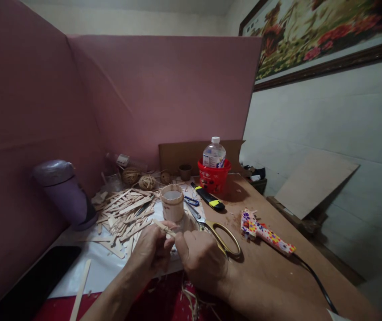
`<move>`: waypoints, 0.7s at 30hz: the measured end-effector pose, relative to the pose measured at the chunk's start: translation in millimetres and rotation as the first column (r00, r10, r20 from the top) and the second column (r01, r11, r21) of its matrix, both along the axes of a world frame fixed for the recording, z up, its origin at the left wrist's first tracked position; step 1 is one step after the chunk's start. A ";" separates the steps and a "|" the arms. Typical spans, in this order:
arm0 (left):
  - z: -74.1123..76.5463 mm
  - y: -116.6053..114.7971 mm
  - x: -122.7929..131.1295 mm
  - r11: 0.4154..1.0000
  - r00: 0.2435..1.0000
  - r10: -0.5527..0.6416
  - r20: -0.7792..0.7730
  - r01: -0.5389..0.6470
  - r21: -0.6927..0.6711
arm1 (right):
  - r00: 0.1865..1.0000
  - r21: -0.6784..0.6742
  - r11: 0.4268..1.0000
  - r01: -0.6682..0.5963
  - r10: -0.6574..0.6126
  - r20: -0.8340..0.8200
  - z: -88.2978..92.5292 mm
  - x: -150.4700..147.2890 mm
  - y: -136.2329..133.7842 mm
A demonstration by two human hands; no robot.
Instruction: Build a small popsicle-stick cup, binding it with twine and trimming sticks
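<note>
My left hand (155, 247) pinches a short piece of wooden stick (163, 228) near the table's front edge. Curled close beside it, my right hand (199, 256) has its thumb near the stick's lower end; whatever it grips is hidden by its fingers. Just beyond both hands stands a small round cup (172, 206) covered in wooden sticks. A pile of flat wooden sticks (129, 214) spreads to its left. Gold-handled scissors (226, 240) lie against the right hand's far side.
A purple bottle (65, 196) and a dark phone (40, 276) are at left. Behind stand twine balls (147, 182) and a red bucket (213, 178). A yellow-black cutter (209, 198) and a flowered glue gun (266, 234) with a cord lie at right.
</note>
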State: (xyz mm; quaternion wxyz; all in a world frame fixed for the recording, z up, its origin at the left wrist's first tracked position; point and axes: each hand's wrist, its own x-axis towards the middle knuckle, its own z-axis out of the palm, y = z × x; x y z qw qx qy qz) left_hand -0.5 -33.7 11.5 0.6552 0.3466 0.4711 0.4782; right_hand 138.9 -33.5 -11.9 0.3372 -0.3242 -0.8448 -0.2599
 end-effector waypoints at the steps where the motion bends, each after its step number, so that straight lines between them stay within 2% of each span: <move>1: -1.1 0.6 -0.6 1.000 1.000 -0.001 -0.001 0.001 0.003 | 1.000 0.007 1.000 -0.001 0.001 0.006 0.4 -0.1 -0.3; 7: -6.5 1.0 -1.9 0.999 0.999 -0.044 0.024 0.043 0.010 | 0.998 -0.118 0.991 -0.064 0.065 0.004 -3.9 3.0 1.0; 12: -5.8 -0.5 -1.1 0.995 0.996 -0.082 0.017 0.081 0.050 | 0.998 -0.155 0.987 -0.053 0.057 0.023 -8.8 3.9 1.0; 21: -7.1 -0.8 -2.8 0.992 0.995 -0.100 -0.004 0.100 0.080 | 0.985 -0.245 0.961 -0.128 0.093 -0.148 -14.9 6.6 4.5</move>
